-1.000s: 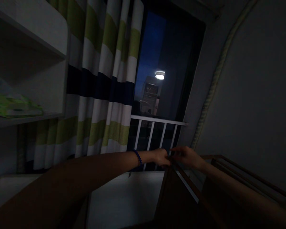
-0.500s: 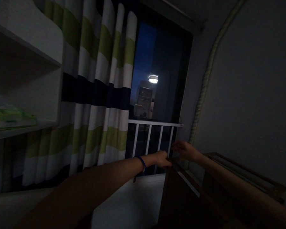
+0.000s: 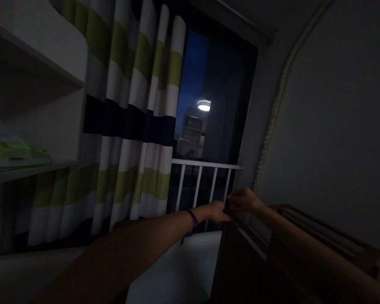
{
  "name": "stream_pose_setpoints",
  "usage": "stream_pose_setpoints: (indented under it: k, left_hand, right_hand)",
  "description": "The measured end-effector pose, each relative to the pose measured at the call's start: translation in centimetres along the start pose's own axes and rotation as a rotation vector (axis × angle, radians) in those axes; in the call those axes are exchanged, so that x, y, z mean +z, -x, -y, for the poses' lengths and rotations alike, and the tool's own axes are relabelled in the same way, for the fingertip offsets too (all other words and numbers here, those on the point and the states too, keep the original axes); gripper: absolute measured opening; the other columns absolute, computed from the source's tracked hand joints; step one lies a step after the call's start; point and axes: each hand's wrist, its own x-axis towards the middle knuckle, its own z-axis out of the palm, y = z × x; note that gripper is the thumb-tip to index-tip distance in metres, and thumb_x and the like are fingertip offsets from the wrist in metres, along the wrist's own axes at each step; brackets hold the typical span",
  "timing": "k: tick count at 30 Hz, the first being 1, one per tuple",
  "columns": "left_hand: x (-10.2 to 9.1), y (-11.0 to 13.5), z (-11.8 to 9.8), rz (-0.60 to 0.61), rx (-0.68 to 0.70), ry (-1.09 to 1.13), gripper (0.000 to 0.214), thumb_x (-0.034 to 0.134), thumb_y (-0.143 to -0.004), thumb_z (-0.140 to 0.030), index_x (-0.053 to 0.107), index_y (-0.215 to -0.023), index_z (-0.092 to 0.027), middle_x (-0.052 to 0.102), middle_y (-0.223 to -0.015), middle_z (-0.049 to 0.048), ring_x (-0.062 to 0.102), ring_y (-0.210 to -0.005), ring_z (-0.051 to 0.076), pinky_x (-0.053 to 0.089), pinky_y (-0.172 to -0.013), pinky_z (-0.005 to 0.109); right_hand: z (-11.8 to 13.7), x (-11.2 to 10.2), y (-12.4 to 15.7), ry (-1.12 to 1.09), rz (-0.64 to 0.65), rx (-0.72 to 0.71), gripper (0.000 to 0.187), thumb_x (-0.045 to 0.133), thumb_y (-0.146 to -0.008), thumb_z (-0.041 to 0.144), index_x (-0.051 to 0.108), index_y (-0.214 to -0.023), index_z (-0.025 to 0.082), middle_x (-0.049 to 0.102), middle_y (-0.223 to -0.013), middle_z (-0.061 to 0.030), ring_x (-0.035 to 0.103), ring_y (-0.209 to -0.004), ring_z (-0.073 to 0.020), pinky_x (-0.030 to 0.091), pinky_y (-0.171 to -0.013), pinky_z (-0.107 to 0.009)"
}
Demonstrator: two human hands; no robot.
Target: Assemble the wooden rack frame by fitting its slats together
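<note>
The left hand (image 3: 219, 212) is curled at the panel (image 3: 236, 261)'s far corner; the right hand (image 3: 243, 200)'s grip cannot be told. Through dimness, a hold could be misjudged.

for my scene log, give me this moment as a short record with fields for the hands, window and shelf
left hand: at the top corner of a dark panel; grip unclear
right hand: beside the left hand, fingers bent; too dark to tell what it holds
bracelet: blue, around the left wrist
window: striped curtain at picture left, white railing across its lower part
shelf: green packet on it
lighting: dim
</note>
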Motion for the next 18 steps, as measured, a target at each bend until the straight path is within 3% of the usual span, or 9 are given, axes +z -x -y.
stream_pose_setpoints:
  k: [9, 18]
  left_hand:
    - [-0.02, 0.00, -0.14, 0.013, -0.011, -0.001, 0.025, 0.051, -0.081, -0.031, 0.055, -0.065, -0.012, 0.053, -0.058, -0.0035, 0.053, -0.056, 0.009, 0.045, -0.057, 0.025]
    - [-0.07, 0.02, -0.22, 0.010, -0.010, -0.003, 0.025, 0.052, -0.080, -0.031, 0.055, -0.063, -0.012, 0.053, -0.057, -0.0035, 0.052, -0.056, 0.010, 0.043, -0.056, 0.025]
  right_hand:
    - [0.14, 0.43, -0.10, -0.169, -0.080, 0.121, 0.018, 0.058, -0.073, 0.019, 0.050, -0.057, 0.014, 0.048, -0.039, 0.0044, 0.045, -0.033, -0.0059, 0.036, -0.033, -0.015]
    - [-0.18, 0.58, 0.14, -0.127, -0.052, 0.127, 0.020, 0.059, -0.073, 0.020, 0.051, -0.056, 0.014, 0.049, -0.040, 0.0037, 0.044, -0.032, -0.0053, 0.036, -0.032, -0.014]
